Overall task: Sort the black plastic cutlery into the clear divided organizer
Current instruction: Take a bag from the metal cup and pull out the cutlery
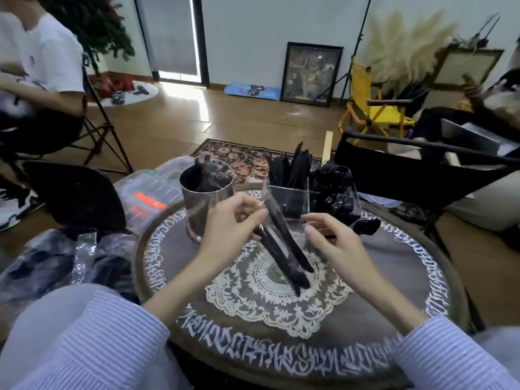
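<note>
My left hand [233,220] grips the upper ends of a small bundle of black plastic cutlery [284,249]; the handles slant down toward the lace doily. My right hand [329,235] hovers just right of the bundle, fingers loosely bent, and what it holds, if anything, is unclear. A black piece [365,225] lies on the table just beyond it. The clear divided organizer [304,198] stands behind my hands, with black knives or forks upright in its rear left compartment and black spoons [334,192] heaped in the right one.
A metal cup [202,204] holding wrapped black cutlery stands at the left of the round table [394,277]. Plastic bags [70,260] of cutlery lie off the table's left side. A person sits at far left; chairs stand at right.
</note>
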